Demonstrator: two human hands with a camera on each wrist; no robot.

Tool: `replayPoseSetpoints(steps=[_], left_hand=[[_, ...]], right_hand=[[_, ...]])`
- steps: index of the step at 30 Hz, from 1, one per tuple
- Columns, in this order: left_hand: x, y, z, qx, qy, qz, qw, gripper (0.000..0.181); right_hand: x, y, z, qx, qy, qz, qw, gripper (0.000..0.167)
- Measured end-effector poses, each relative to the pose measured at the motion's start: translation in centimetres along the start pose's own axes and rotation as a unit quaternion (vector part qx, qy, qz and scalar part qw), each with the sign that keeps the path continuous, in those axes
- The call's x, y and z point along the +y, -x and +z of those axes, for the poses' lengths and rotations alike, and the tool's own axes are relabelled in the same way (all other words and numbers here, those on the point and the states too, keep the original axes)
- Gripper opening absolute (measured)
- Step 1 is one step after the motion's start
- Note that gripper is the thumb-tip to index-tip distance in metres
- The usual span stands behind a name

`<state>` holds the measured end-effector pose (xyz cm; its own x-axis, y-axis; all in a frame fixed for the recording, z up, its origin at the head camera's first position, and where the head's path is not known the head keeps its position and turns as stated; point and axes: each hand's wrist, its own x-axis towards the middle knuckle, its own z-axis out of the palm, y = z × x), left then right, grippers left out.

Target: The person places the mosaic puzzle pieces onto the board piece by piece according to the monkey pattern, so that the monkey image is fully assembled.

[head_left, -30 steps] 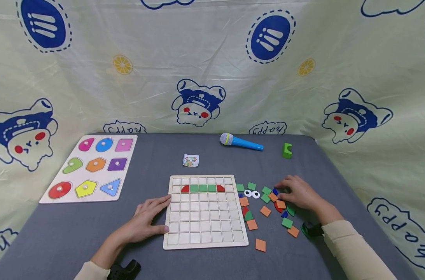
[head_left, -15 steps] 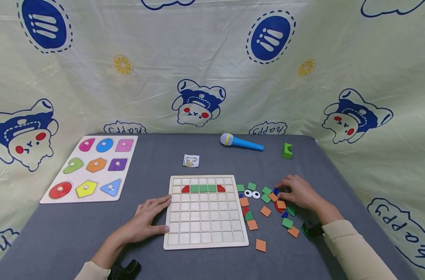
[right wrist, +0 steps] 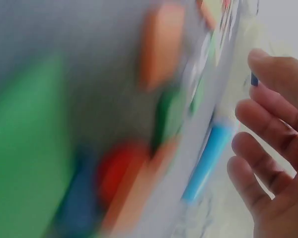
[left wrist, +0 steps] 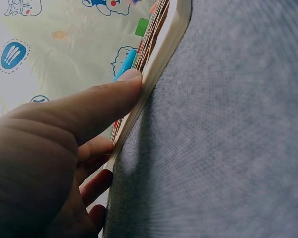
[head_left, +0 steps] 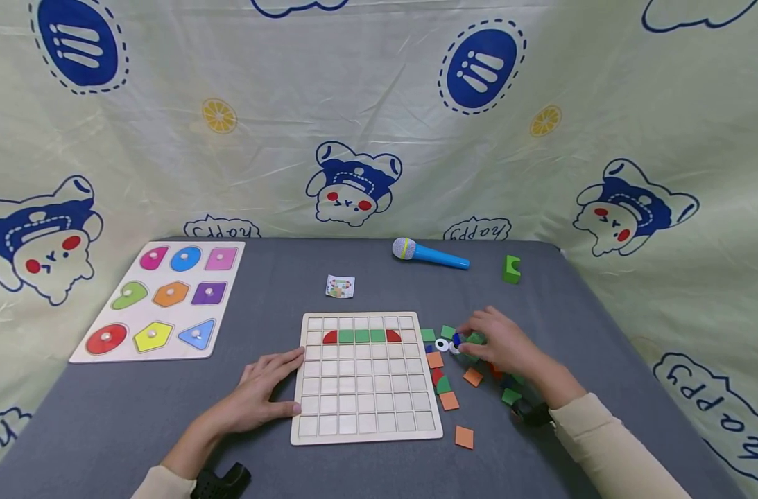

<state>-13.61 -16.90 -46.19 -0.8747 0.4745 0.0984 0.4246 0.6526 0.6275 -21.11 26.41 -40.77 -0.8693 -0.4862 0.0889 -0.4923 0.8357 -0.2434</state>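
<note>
Right hand (head_left: pixel 505 341) has shifted leftward, fingers pinching a half-hidden blue piece (head_left: pixel 456 339); left hand (head_left: pixel 261 387) touches the board (head_left: pixel 366 386), fingers extended.

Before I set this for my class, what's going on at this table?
Two hands are at work around a pale grid board. The left hand touches the board's left edge, while the right hand pinches a small blue piece over the loose pieces to the board's right. In the board's second row from the far side, three green squares sit between two red pieces.
</note>
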Motion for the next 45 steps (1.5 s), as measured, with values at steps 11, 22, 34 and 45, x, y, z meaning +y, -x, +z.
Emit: replayPoseSetpoints(steps=[11,22,34,45], left_hand=[[0.0,-0.1,0.0,0.001,0.0,0.001,1.0,0.077],[-0.2,-0.1,0.0,0.002,-0.002,0.002,1.0,0.076],[-0.2,-0.1,0.1,0.012,-0.002,0.012,0.9998,0.075],[-0.2,0.0,0.1,0.014,-0.003,0.018,0.9997,0.075]], right_hand=[[-8.2,-4.2,2.5,0.005,-0.017,-0.076,0.9969,0.024],[-14.3,-8.6,5.1,-0.017,-0.014,-0.082,0.9964,0.023],[-17.7,-11.3,6.9,-0.053,0.043,-0.07,0.9953,0.021],[-18.2,-11.6,7.2,-0.056,0.044,-0.062,0.9955,0.022]])
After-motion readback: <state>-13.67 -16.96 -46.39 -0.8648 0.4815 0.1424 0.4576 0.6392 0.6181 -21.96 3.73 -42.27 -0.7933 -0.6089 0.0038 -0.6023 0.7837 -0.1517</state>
